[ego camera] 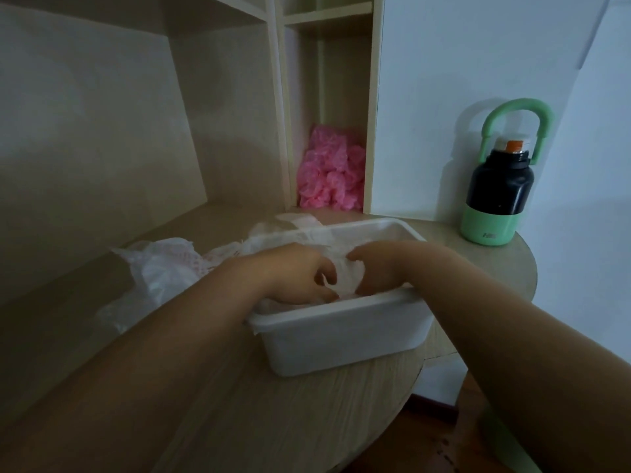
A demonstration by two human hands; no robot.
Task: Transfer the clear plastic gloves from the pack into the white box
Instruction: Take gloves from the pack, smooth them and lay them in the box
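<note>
Both your hands are down inside the white box (341, 322), which sits on the table (307, 404) straight ahead at your twelve o'clock with its long axis running roughly from your ten o'clock to your four o'clock. Your left hand (300, 273) and right hand (379, 268) meet over the same crumpled wad of clear plastic gloves (345, 273), fingers curled and pinching it between them, so the gloves lie directly under both hands, already within the box walls. The pack (160, 268), a slack, crinkled plastic bag, lies on the table at your ten o'clock, just beside the box's left end; your left hand is the nearer one for any further reach into it. Whether more gloves are left in it you cannot tell. By count: one box, one pack, one visible wad of gloves, two hands. Beyond the task, one heap of pink plastic covers (329, 172) fills a shelf compartment at twelve o'clock and one green-and-black flask (498, 186) stands at two o'clock.
</note>
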